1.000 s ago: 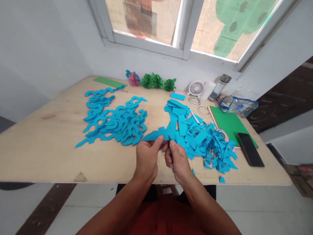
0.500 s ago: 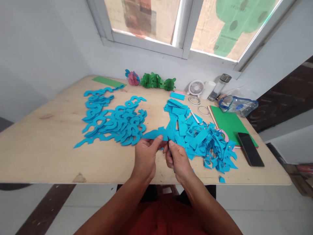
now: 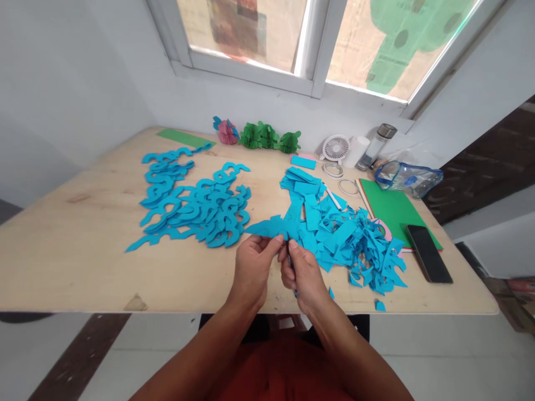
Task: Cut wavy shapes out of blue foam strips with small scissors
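Observation:
My left hand [image 3: 254, 268] pinches a blue paper piece [image 3: 268, 227] between thumb and fingers near the front middle of the table. Closed around dark scissors [image 3: 291, 260], my right hand [image 3: 306, 274] sits just beside it, and the blade tips meet the paper's lower edge. Most of the scissors is hidden by my fingers. To the left lies a heap of wavy blue paper cutouts [image 3: 200, 209]. On the right, blue paper scraps [image 3: 363, 242] are piled up, with uncut-looking blue strips [image 3: 301, 181] behind them.
A black phone [image 3: 429, 253] overlaps green sheets [image 3: 393, 209] at the right. Along the back stand green paper ornaments [image 3: 267, 136], a small white fan [image 3: 335, 148] and a bottle [image 3: 376, 146]. A clear pouch [image 3: 409, 178] and tape rolls [image 3: 333, 170] lie nearby.
My left hand has shifted slightly right, closer to the scissors, with the blue paper still pinched. My right hand stays in nearly the same place.

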A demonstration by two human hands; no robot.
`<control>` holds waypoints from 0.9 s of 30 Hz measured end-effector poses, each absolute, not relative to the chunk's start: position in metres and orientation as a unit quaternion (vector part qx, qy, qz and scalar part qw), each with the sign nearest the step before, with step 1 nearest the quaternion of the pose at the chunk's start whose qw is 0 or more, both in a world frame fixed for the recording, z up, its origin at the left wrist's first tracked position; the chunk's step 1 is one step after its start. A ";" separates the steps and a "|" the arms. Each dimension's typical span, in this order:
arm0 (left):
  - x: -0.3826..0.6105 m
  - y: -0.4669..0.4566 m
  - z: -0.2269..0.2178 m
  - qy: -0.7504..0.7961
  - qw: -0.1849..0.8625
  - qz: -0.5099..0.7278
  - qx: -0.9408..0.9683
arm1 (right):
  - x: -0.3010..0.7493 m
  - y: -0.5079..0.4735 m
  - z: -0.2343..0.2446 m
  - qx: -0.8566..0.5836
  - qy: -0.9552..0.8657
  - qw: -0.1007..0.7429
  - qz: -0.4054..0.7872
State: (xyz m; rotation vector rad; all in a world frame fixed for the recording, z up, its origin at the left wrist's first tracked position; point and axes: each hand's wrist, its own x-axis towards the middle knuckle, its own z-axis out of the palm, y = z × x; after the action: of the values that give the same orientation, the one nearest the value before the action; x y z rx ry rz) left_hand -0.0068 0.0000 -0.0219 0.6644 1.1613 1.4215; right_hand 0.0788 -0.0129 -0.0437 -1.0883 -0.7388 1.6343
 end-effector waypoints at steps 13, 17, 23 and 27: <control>-0.014 0.001 -0.009 0.488 0.569 0.565 0.345 | 0.079 -0.014 -0.040 -0.445 -0.321 0.495 0.674; -0.016 0.001 -0.007 0.488 0.568 0.560 0.354 | 0.079 -0.015 -0.040 -0.443 -0.316 0.494 0.678; -0.017 0.002 -0.007 0.487 0.569 0.555 0.361 | 0.079 -0.014 -0.039 -0.440 -0.321 0.490 0.680; -0.018 0.003 -0.008 0.485 0.579 0.551 0.355 | 0.079 -0.015 -0.039 -0.441 -0.321 0.491 0.680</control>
State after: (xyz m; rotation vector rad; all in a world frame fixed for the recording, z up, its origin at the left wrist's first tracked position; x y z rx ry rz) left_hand -0.0185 0.0027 -0.0083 0.8291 1.1348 1.2879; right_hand 0.0792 -0.0147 -0.0386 -1.0698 -0.7783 1.6510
